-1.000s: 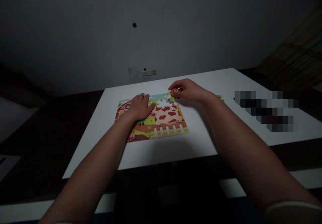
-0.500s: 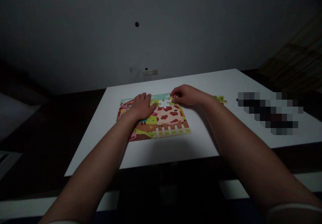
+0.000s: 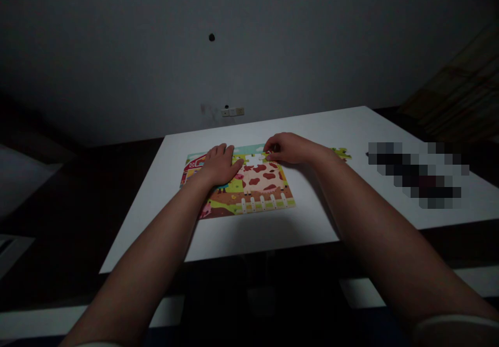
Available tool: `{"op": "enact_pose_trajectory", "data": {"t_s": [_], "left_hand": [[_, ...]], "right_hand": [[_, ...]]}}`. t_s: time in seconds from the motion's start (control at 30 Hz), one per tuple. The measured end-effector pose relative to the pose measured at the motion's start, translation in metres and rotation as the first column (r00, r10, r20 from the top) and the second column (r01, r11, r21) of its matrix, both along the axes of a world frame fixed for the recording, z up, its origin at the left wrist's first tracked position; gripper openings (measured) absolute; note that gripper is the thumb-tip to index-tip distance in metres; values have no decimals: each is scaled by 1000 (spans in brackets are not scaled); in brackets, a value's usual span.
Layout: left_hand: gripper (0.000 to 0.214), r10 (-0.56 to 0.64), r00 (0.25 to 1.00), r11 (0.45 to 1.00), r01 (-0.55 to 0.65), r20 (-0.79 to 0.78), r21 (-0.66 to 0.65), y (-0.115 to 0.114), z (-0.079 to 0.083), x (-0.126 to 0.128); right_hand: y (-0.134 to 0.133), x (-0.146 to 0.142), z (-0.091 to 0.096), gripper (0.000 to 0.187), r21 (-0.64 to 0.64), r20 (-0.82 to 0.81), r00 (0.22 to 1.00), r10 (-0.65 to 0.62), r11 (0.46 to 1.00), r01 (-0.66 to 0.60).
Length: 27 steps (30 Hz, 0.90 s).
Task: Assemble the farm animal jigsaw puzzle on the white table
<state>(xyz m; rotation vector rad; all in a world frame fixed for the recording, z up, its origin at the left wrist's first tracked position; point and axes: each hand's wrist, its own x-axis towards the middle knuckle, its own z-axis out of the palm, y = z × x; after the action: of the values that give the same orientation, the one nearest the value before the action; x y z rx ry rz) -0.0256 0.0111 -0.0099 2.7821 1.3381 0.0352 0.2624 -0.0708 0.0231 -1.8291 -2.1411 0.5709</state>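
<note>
Head view, only one: one white table (image 3: 312, 222), one farm jigsaw puzzle (image 3: 257, 191) lying flat on it, mostly assembled, spotted cow in the middle, white fence along the near edge, red barn at the left end. Two bare hands, both on the puzzle. Left hand (image 3: 219, 164) flat, palm down, fingers spread and relaxed, pressing the left-centre of the picture, gripping nothing. Right hand (image 3: 286, 148) curled, knuckles up, fingertips down at the far right corner of the puzzle, just beside a white gap in the top row; whether a piece sits pinched under those fingertips hard to tell, hidden by the hand. One loose puzzle piece (image 3: 342, 153) green, lying on the table right of the right wrist, apart from the main puzzle. One blurred-out block (image 3: 419, 175) further right on the tabletop, contents unreadable. Behind the table one grey wall (image 3: 273, 51) with one dark spot (image 3: 211, 37) high up and one pale socket plate (image 3: 233, 111) low near the table's far edge. Room dim, floor dark.
</note>
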Motion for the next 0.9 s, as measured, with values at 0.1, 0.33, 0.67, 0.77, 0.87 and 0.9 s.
{"op": "enact_pose_trajectory", "data": {"t_s": [0.1, 0.33, 0.67, 0.77, 0.87, 0.9], "left_hand": [[80, -6, 1000, 1000, 6, 1, 2, 0, 1, 0], [80, -16, 1000, 1000, 16, -2, 11, -1, 0, 0], [79, -14, 1000, 1000, 14, -6, 10, -2, 2, 1], [78, -17, 1000, 1000, 17, -12, 7, -2, 2, 1], [80, -14, 1000, 1000, 14, -7, -4, -2, 3, 1], [80, -13, 1000, 1000, 13, -6, -6, -2, 3, 1]], "right_hand": [[-1, -1, 2, 28, -3, 19, 1000, 0, 1000, 0], [-6, 10, 5, 33, -38, -67, 998, -19, 999, 16], [-5, 16, 4, 34, -53, -29, 999, 24, 998, -26], [-5, 15, 3, 34, -35, -28, 999, 32, 999, -33], [-7, 11, 2, 36, -42, -16, 1000, 12, 999, -12], [-8, 10, 3, 37, -47, -14, 1000, 3, 999, -3]]}}
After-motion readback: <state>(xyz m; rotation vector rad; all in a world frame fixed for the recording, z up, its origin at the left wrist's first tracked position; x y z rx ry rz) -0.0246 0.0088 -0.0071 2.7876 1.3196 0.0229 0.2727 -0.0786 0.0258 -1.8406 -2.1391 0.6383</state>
